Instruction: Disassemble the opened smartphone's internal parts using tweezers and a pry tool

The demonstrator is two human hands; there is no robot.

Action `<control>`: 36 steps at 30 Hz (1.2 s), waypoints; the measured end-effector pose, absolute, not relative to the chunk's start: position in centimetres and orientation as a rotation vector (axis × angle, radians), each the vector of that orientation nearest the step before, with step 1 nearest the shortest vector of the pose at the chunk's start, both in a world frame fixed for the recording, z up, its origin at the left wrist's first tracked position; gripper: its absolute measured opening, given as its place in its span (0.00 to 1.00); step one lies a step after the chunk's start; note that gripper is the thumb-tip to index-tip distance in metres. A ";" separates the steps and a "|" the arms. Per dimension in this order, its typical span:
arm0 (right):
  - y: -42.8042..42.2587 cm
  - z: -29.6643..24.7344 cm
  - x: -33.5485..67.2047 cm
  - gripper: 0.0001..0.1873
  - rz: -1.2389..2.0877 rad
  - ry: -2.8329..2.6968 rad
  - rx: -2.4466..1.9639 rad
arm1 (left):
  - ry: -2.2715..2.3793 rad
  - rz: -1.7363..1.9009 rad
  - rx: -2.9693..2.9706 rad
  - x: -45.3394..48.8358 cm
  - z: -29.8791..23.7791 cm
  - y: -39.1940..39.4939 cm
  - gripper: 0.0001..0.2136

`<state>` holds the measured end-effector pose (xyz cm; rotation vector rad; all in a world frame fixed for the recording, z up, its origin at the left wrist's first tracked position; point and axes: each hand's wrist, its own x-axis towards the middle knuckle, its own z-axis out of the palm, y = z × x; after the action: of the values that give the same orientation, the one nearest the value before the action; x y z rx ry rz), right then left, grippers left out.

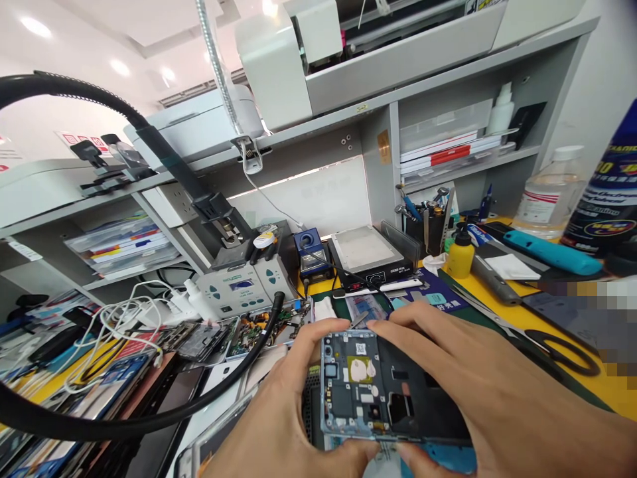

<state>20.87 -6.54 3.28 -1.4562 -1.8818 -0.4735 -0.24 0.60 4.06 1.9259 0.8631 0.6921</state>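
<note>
An opened smartphone (pixel 341 398) lies level between my two hands at the lower middle, its inner side facing up. A dark frame, small connectors, camera openings and pale paste patches on a yellowish square show on it. My left hand (pixel 283 411) grips its left end, forefinger on the far edge and thumb on the near edge. Along the right part, my right hand (pixel 497 378) is closed on the same two edges and covers some of the black area. Beneath the phone, a light blue surface (pixel 450 458) shows in part.
A black hose (pixel 164 419) curves across the left side, near several phones and parts. Behind stand a grey rework station (pixel 243 292) and a flat heating plate (pixel 367 247). Scissors (pixel 560 352), a yellow bottle (pixel 460 255) and a spray can (pixel 604 192) are at right.
</note>
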 end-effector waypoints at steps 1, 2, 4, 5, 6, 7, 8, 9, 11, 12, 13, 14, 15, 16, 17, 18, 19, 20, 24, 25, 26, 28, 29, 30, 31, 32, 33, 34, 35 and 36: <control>-6.6 3.2 20.8 0.40 -0.483 -1.874 -1.465 | 0.854 0.699 1.929 -0.2 4.1 0.6 0.41; -6.7 3.1 20.7 0.41 -0.504 -1.864 -1.470 | 0.846 0.705 1.935 -0.2 4.1 0.6 0.41; -6.8 2.8 20.6 0.43 -0.542 -1.840 -1.497 | 0.836 0.720 1.947 -0.2 4.1 0.6 0.41; -6.8 2.7 20.5 0.43 -0.548 -1.838 -1.501 | 0.835 0.728 1.951 -0.2 4.1 0.6 0.41; -6.8 2.6 20.6 0.42 -0.540 -1.846 -1.495 | 0.836 0.734 1.954 -0.2 4.1 0.6 0.41; -6.8 2.6 20.6 0.42 -0.518 -1.853 -1.486 | 0.840 0.737 1.953 -0.2 4.0 0.6 0.41; -6.8 2.6 20.7 0.40 -0.496 -1.857 -1.473 | 0.845 0.738 1.951 -0.2 4.0 0.6 0.42; -6.8 2.6 20.8 0.39 -0.466 -1.861 -1.466 | 0.847 0.735 1.951 -0.3 3.9 0.6 0.42; -6.8 2.7 20.9 0.37 -0.428 -1.864 -1.449 | 0.849 0.729 1.953 -0.3 3.9 0.7 0.42; -6.8 2.8 20.9 0.37 -0.408 -1.871 -1.456 | 0.850 0.728 1.954 -0.3 3.8 0.7 0.43; -6.7 2.8 20.9 0.37 -0.427 -1.868 -1.445 | 0.850 0.728 1.955 -0.3 3.9 0.7 0.42; -6.7 2.9 20.9 0.38 -0.442 -1.862 -1.446 | 0.850 0.729 1.954 -0.3 3.9 0.7 0.42; -6.6 2.9 20.8 0.39 -0.458 -1.871 -1.452 | 0.851 0.730 1.953 -0.3 3.9 0.7 0.42; -6.5 2.9 20.7 0.39 -0.489 -1.861 -1.456 | 0.852 0.732 1.950 -0.2 4.0 0.7 0.42; -6.5 2.9 20.7 0.40 -0.509 -1.853 -1.465 | 0.855 0.732 1.947 -0.1 4.1 0.6 0.42; -6.4 2.9 20.6 0.41 -0.519 -1.851 -1.480 | 0.857 0.732 1.943 -0.1 4.2 0.6 0.42; -6.4 2.8 20.6 0.41 -0.527 -1.848 -1.479 | 0.858 0.731 1.939 0.0 4.2 0.5 0.41; -6.4 2.8 20.6 0.42 -0.521 -1.856 -1.477 | 0.859 0.730 1.932 0.1 4.3 0.4 0.41; -6.6 2.8 20.7 0.40 -0.468 -1.834 -1.478 | 0.859 0.727 1.914 0.2 4.4 0.3 0.40; -6.7 2.8 20.7 0.39 -0.439 -1.832 -1.479 | 0.861 0.726 1.913 0.2 4.4 0.3 0.40; -6.7 2.9 20.8 0.38 -0.406 -1.836 -1.477 | 0.864 0.726 1.913 0.2 4.4 0.3 0.40; -6.6 3.0 20.9 0.36 -0.363 -1.851 -1.468 | 0.871 0.724 1.916 0.2 4.3 0.3 0.40; -6.5 3.0 21.1 0.35 -0.362 -1.870 -1.453 | 0.874 0.722 1.918 0.2 4.3 0.3 0.40; -6.5 3.0 21.2 0.35 -0.381 -1.890 -1.429 | 0.876 0.720 1.920 0.1 4.2 0.3 0.40; -6.4 3.0 21.3 0.36 -0.402 -1.906 -1.416 | 0.878 0.717 1.922 0.1 4.2 0.3 0.40; -6.4 3.0 21.4 0.37 -0.431 -1.932 -1.379 | 0.880 0.713 1.925 0.1 4.2 0.4 0.39; -6.4 3.0 21.4 0.38 -0.442 -1.929 -1.393 | 0.882 0.709 1.926 0.1 4.2 0.4 0.39; -6.4 3.0 21.4 0.39 -0.451 -1.914 -1.410 | 0.884 0.706 1.928 0.1 4.2 0.4 0.39; -6.4 3.1 21.4 0.39 -0.453 -1.902 -1.416 | 0.886 0.704 1.930 0.1 4.2 0.4 0.40; -6.4 3.2 21.4 0.38 -0.442 -1.885 -1.445 | 0.889 0.701 1.932 0.1 4.2 0.4 0.40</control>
<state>21.35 -6.42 3.18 -1.4452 -1.8851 -0.4419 0.10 0.37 4.18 1.9318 0.8886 0.7013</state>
